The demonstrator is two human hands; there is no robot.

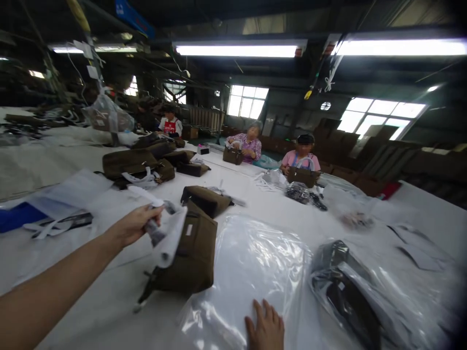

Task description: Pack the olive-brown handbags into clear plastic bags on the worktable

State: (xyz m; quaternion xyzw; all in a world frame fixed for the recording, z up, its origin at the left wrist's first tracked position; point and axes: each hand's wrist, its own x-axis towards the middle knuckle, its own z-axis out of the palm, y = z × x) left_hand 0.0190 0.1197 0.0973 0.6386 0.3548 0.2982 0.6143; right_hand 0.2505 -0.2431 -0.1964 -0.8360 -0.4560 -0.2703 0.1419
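Nearest the camera, the right hand (265,326) lies flat at the bottom edge, fingers spread and pressing on a clear plastic bag (251,262) that is spread over the white table (91,301). It grips nothing.

From the near left the left arm reaches across the table. The left hand (135,224) is pinched shut on a white wrapped handle (166,233) of a brown bag (191,255), which stands just left of the plastic bag and touches its edge. A dark strap trails from the brown bag toward the near side.

To the right, near, lies a dark bag in plastic (346,287). Just beyond the held brown bag, a second brown bag (206,199) lies on its side. Farther left is a pile of brown bags (146,163) with white straps among them. A blue sheet (16,216) sits at the left edge.

At the far side of the table, two people (248,143) each handle a brown bag; a third person sits farther left. Small dark parts (302,192) lie in front of the pink-shirted one.
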